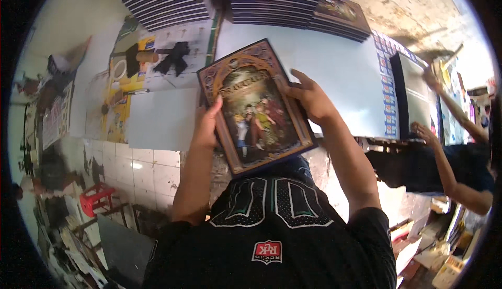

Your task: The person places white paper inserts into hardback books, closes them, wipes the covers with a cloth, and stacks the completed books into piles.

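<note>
A hardcover book (256, 111) with an ornate orange-brown border and a painted group of figures on its cover is held up, tilted, over the table's near edge. My left hand (208, 119) grips its left side, thumb on the cover and the other fingers hidden beneath. On the book's right edge my right hand (309, 98) is closed, with its thumb side near the upper corner and part of the hand behind the cover.
Tall stacks of dark books (277, 1) line the table's far side. Black cloth strips (174, 59) and a tape roll (120, 69) lie at left. A co-worker's hands (424, 132) are by a dark-edged board (415, 93) at right. A red stool (97, 199) stands lower left.
</note>
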Demonstrator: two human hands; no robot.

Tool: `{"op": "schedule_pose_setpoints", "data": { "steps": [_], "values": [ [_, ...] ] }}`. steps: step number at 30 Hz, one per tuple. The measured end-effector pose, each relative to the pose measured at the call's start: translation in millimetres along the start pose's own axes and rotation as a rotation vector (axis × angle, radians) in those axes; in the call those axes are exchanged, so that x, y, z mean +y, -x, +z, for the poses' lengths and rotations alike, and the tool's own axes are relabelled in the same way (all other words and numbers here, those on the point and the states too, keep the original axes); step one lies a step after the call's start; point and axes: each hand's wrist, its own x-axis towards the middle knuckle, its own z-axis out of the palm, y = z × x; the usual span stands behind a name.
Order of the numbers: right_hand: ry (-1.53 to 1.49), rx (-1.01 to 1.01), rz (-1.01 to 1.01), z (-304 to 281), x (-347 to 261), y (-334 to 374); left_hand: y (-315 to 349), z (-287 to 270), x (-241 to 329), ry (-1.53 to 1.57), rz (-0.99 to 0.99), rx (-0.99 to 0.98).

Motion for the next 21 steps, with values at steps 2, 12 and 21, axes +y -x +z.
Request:
{"op": "schedule_pose_setpoints", "data": {
  "steps": [2,12,21],
  "values": [
    [0.029,-0.150,0.001,-25,-1,-9,-10,4,-14,0.066,0.247,-0.113],
    [-0.236,-0.198,-0.086,-93,39,-46,-59,45,-31,-0.040,0.444,-0.084],
    [-0.092,-0.267,-0.108,-124,28,-75,-102,56,-42,0.121,0.391,-0.138]
  ]
}}
